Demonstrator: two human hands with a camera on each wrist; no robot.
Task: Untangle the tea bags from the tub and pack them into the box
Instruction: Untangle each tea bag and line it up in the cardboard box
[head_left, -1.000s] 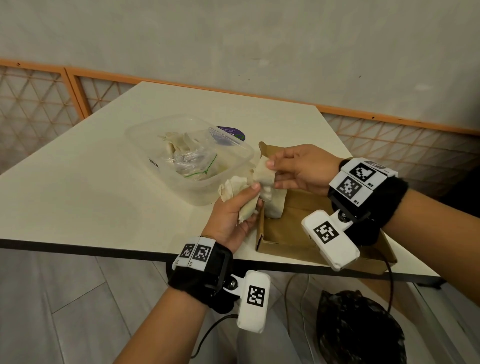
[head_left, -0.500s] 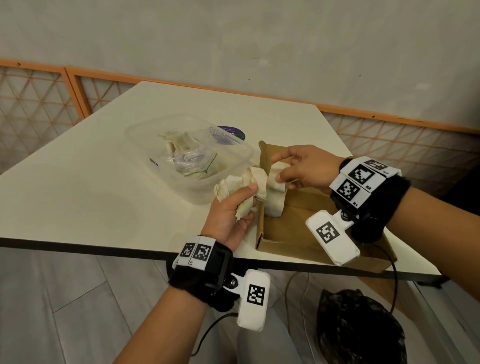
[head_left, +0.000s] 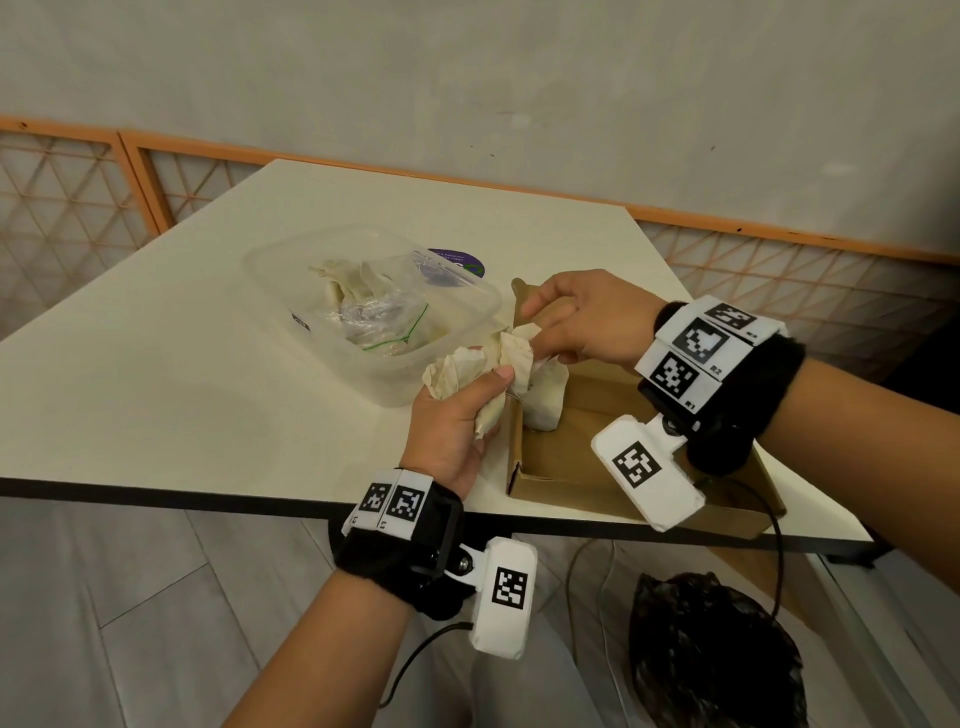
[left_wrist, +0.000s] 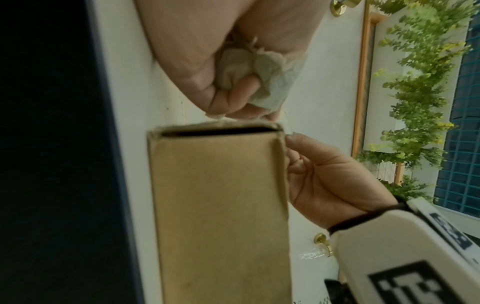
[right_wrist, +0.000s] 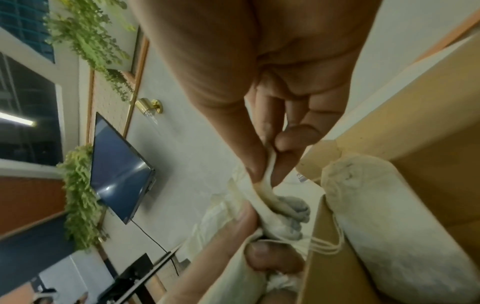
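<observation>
My left hand (head_left: 457, 410) grips a crumpled bunch of cream tea bags (head_left: 467, 366) just left of the brown cardboard box (head_left: 582, 457). The same bunch (left_wrist: 257, 70) shows bunched in the curled fingers in the left wrist view. My right hand (head_left: 576, 322) pinches a corner of one tea bag (right_wrist: 267, 185) at the top of that bunch, between thumb and fingers. One fuller tea bag (head_left: 543, 400) stands in the box's near-left corner, with its strings (right_wrist: 324, 246) draped over the box wall. The clear plastic tub (head_left: 374, 312) holds more tea bags (head_left: 348, 280) and a clear zip bag.
The tub and box sit on a white table (head_left: 156, 374), the box close to its front edge. A purple round sticker or lid (head_left: 457, 262) lies behind the tub. A black bag (head_left: 711, 654) sits on the floor below the table.
My right hand has shifted its pinch on the bunch, and its fingers now point left over the box's corner. The left hand's bunch moved slightly left and down.
</observation>
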